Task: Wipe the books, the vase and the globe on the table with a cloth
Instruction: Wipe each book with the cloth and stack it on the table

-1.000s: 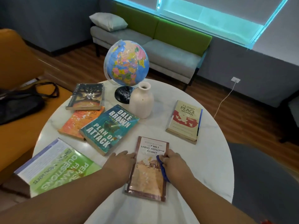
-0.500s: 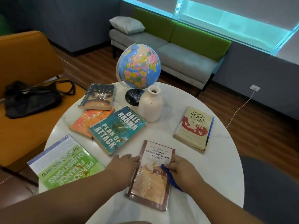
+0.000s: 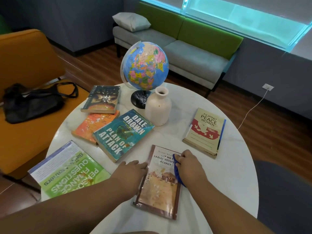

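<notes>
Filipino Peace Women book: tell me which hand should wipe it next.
Right, probably: the right hand holds the blue cloth and lies nearer the Filipino Peace Women book; the left hand holds no cloth.

- Right hand (image 3: pixel 189 168) grips the cloth (image 3: pixel 177 172) on the brown book (image 3: pixel 158 186), beside its title.
- Left hand (image 3: pixel 130 173) rests flat at that book's left edge, fingers (image 3: pixel 141 165) straight.
- Vase (image 3: pixel 157 107) stands just in front of the globe (image 3: pixel 145 65) base, at the tabletop (image 3: pixel 228 174) far side.
- Teal book (image 3: pixel 123 134) overlaps the orange book (image 3: pixel 91 125); dark book (image 3: pixel 101 99) just behind.
- Green book (image 3: pixel 67 171) near left, cream book (image 3: pixel 205 132) right.
</notes>
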